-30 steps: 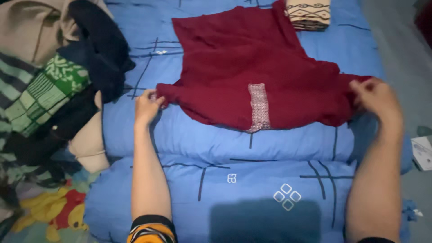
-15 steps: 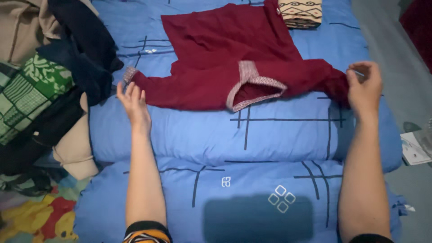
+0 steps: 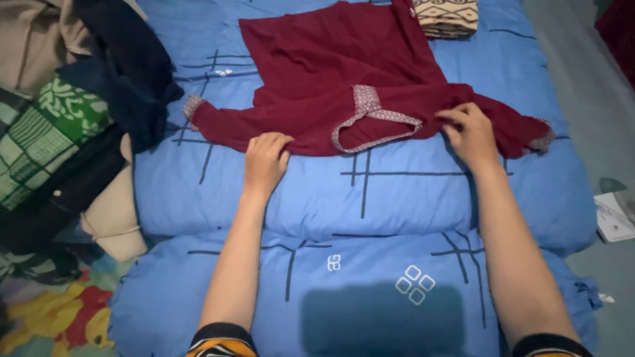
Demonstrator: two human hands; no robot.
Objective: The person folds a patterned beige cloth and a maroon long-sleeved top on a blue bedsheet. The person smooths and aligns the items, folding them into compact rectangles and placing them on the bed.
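A dark red top point(image 3: 331, 66) with pale patterned trim at the neck and cuffs lies spread on a blue bedcover point(image 3: 410, 198). Its sleeves stretch out to the left and right. My left hand point(image 3: 264, 160) pinches the garment's near edge at the left shoulder. My right hand point(image 3: 468, 132) grips the cloth at the right shoulder, beside the neck opening. Both hands sit on the near hem, roughly level with each other.
A heap of mixed clothes point(image 3: 73, 125) in green, dark blue and beige fills the left side. A folded cream patterned cloth point(image 3: 448, 14) lies at the far edge. Grey floor point(image 3: 575, 73) and a white paper point(image 3: 615, 215) are on the right.
Both hands let go of the sleeve ends and moved inward to the shoulders. The garment now lies flatter with its sleeves spread outward.
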